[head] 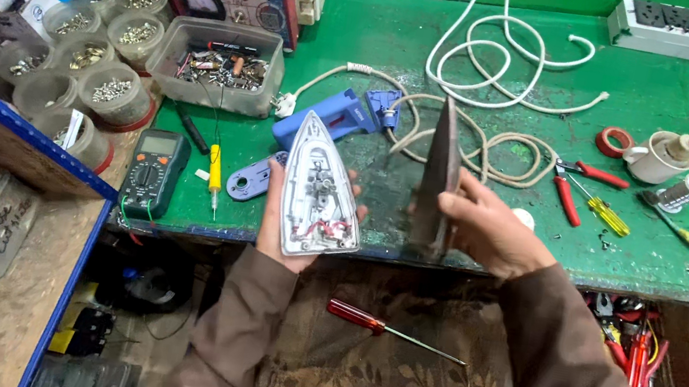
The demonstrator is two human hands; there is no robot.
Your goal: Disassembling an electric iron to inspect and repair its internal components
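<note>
Mid-disassembly, by the look of it: a clothes iron split into two halves, each held up over the near edge of the green-topped workbench [656,115]. Left hand [284,221] cupped beneath the white, pointed plastic iron shell [322,190], fingers wrapped round its rim, open side up, showing red wiring and small metal fittings inside. Right hand [483,231] clamped on the dark, tarnished metal soleplate [439,177], thumb on the near face, fingers behind, plate stood on edge with the tip pointing up. Halves apart, side by side, not touching. Both forearms raised from the lap, elbows low, wrists angled inward. Probably an inspection step; the next move likely calls for steady grips and a close look at the contacts. Red-handled screwdriver [388,325] lying on the patterned cloth over the lap. Blue plastic iron handle [329,116] on the bench just beyond the shell, though partly hidden.
</note>
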